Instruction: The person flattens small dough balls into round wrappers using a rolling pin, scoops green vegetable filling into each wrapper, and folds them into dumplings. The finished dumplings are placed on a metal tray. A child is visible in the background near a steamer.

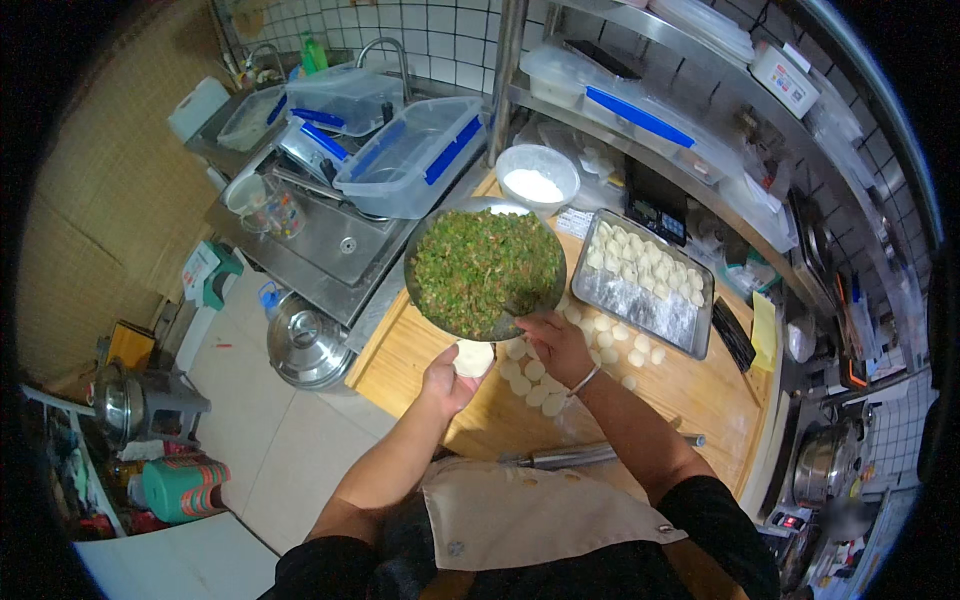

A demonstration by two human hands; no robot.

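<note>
A round dough wrapper [473, 358] rests in my left hand [447, 384], held just below the near rim of a large metal bowl [412, 294]. Chopped green filling [487, 266] with pinkish bits is heaped in that bowl. My right hand [556, 346] is at the bowl's near right edge, its fingers drawn together by the filling; a dark shape lies at the fingertips, and whether it is a utensil I cannot tell. Several more dough wrappers [536, 370] lie on the wooden board [405, 360] under and around my right hand.
A metal tray [637, 307] to the right holds rows of dumplings [645, 259] on a floured surface. Behind the filling stands a bowl of white flour [534, 184]. Clear plastic bins [412, 161] stand by the sink [330, 247]. A steel shelf [637, 112] overhangs the board's back; a metal rolling pin [577, 456] lies near my apron.
</note>
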